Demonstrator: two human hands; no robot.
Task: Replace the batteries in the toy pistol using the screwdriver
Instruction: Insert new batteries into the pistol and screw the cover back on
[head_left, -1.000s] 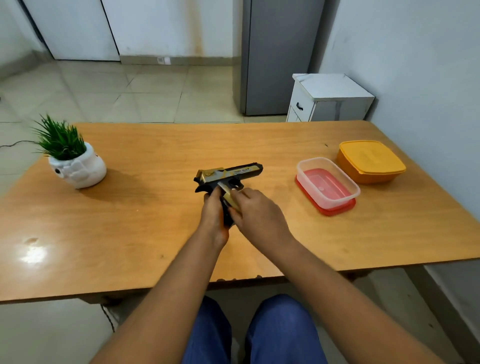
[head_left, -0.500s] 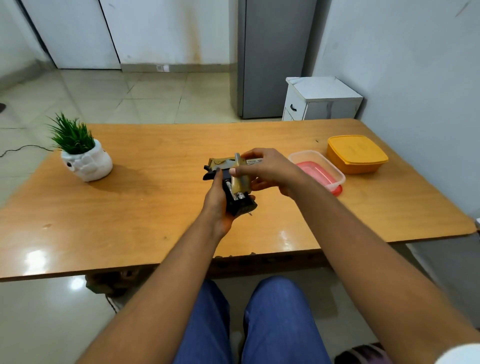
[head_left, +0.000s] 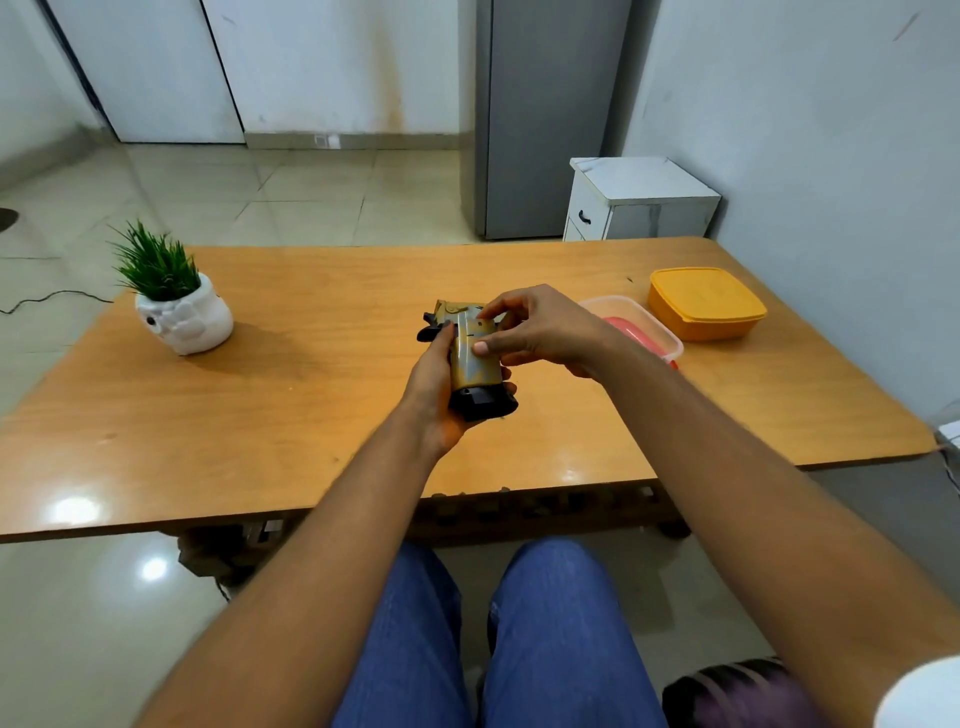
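My left hand (head_left: 441, 387) grips the toy pistol (head_left: 470, 358) above the table (head_left: 311, 415). My right hand (head_left: 540, 330), which lifted the grip cover moments ago, now pinches it back against the handle; the battery compartment is probably closing.

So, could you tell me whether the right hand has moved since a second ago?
Yes. The right hand has lifted off the toy pistol's grip and shifted right, toward the clear container.
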